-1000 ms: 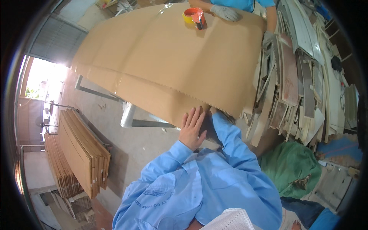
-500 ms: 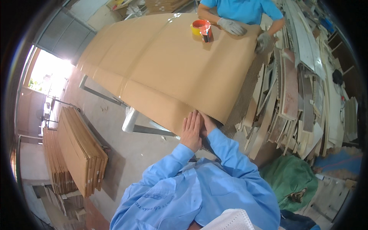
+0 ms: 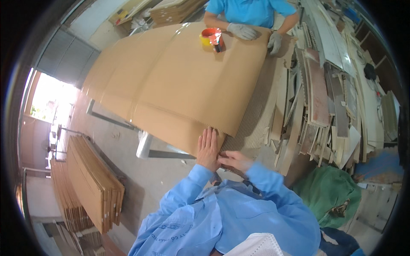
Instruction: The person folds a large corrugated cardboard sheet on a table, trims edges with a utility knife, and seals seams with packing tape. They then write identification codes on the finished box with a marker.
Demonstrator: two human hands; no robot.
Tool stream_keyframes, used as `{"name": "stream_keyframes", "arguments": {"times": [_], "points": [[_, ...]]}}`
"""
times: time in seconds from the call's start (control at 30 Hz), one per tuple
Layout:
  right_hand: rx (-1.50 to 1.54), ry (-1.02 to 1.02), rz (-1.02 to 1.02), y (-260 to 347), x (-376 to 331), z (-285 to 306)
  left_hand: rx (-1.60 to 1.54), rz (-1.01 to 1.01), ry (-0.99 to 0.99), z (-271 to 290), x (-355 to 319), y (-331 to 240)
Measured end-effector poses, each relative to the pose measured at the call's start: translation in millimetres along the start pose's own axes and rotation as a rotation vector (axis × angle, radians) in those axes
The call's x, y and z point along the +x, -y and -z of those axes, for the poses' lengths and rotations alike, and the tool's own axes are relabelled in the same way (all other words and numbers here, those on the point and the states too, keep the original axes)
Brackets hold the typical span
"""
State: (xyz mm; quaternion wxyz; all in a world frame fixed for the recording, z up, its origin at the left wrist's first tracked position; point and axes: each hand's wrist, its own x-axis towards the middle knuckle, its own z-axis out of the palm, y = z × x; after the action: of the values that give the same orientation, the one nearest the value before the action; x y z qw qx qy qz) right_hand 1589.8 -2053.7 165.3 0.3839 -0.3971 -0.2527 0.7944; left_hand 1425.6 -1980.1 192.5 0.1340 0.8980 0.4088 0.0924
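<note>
A large sheet of brown cardboard (image 3: 183,81) is wrapped over a long flat load on metal supports. My left hand (image 3: 208,147) lies on its near edge, fingers straight and pressed flat near the corner. Just right of and below it, my right hand (image 3: 234,160) is closed at the corrugated cardboard (image 3: 243,143) that sticks out at the right end; its fingertips are partly hidden and a little blurred. A tape dispenser (image 3: 212,38), red with a yellow side, stands on top at the far end.
Across the load, a co-worker in blue rests one grey-gloved hand (image 3: 241,31) on top, the other glove (image 3: 274,43) at the far corner. Scrap boards (image 3: 314,89) pile up on the right, beside a green sack (image 3: 329,194). Stacked cardboard panels (image 3: 94,181) lean at left.
My right hand has moved down and away from the fold beside my left hand, to the corrugated end. My left hand stays flat on the edge. The view has shifted slightly.
</note>
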Motion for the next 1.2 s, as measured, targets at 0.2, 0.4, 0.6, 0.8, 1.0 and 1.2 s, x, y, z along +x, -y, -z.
{"name": "stream_keyframes", "arguments": {"times": [0.2, 0.4, 0.6, 0.8, 1.0, 1.2], "points": [[-0.193, -0.690, 0.520, 58.1, 32.2, 65.3, -0.024, -0.001, 0.009, -2.5, -6.5, 2.9], [-0.099, -0.982, 0.635, 66.2, 155.3, 43.8, -0.373, -0.016, -0.116, 23.8, 11.3, 38.0], [0.283, -0.635, 0.454, 79.6, 125.1, 61.3, 0.137, -0.149, -0.220, 24.8, 109.0, 77.8], [0.112, -0.822, 0.541, 130.7, 141.7, 79.8, 0.002, -0.274, -0.108, -11.8, 120.7, 22.3], [0.179, -0.790, 0.671, 125.3, 168.8, 107.0, -0.204, -0.305, 0.138, 24.5, 99.2, 44.3], [0.236, -0.673, 0.775, 109.1, 180.0, 132.6, 0.253, -0.240, -0.076, 23.2, 132.8, 66.6]]}}
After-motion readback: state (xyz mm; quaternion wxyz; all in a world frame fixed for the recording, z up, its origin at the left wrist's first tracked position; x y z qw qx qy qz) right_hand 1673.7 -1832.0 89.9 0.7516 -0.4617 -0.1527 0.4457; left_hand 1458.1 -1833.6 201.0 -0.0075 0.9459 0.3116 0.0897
